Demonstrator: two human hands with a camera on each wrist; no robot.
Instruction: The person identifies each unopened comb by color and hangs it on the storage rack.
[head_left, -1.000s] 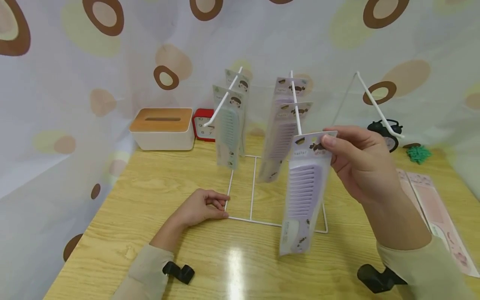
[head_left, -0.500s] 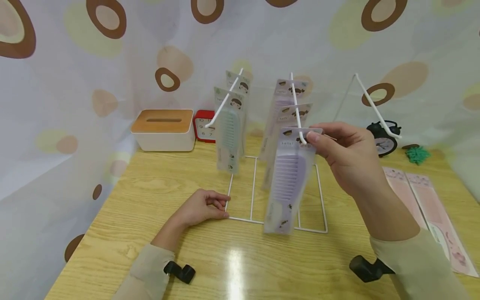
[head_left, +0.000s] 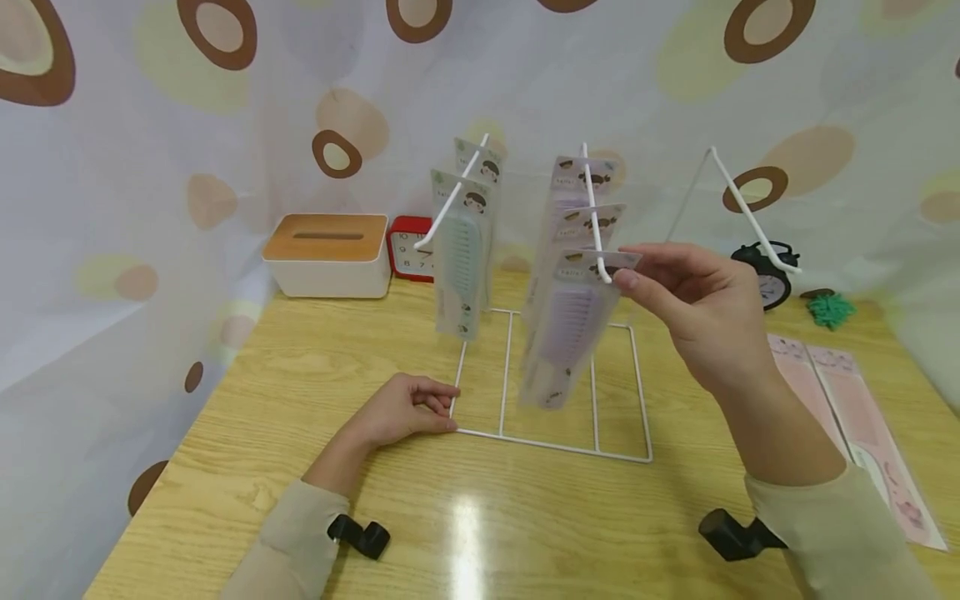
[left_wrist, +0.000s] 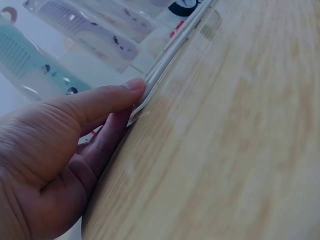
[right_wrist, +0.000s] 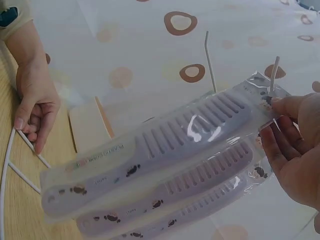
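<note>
My right hand [head_left: 708,312] pinches the top right corner of a packaged purple comb [head_left: 566,333]. The tip of the middle hook [head_left: 602,268] pokes out in front of this package's header. Two more packaged purple combs hang behind it on the same hook, as the right wrist view also shows. With thumb and fingers, my left hand [head_left: 401,408] grips the front left corner of the white wire rack's base [head_left: 551,446]; in the left wrist view the thumb [left_wrist: 134,84] lies on the wire. Packaged green combs [head_left: 459,258] hang from the left hook [head_left: 450,200].
The right hook [head_left: 750,208] is bare. Pink packages [head_left: 855,400] lie on the table at right. Behind the rack stand a tissue box [head_left: 326,258], a red clock [head_left: 410,248] and a black alarm clock [head_left: 768,279]; a green tuft [head_left: 831,309] sits far right.
The right hand moved left and slightly up with the purple comb package, bringing it from in front of the middle hook onto its tip. The package's lower end swung back. The left hand stayed put.
</note>
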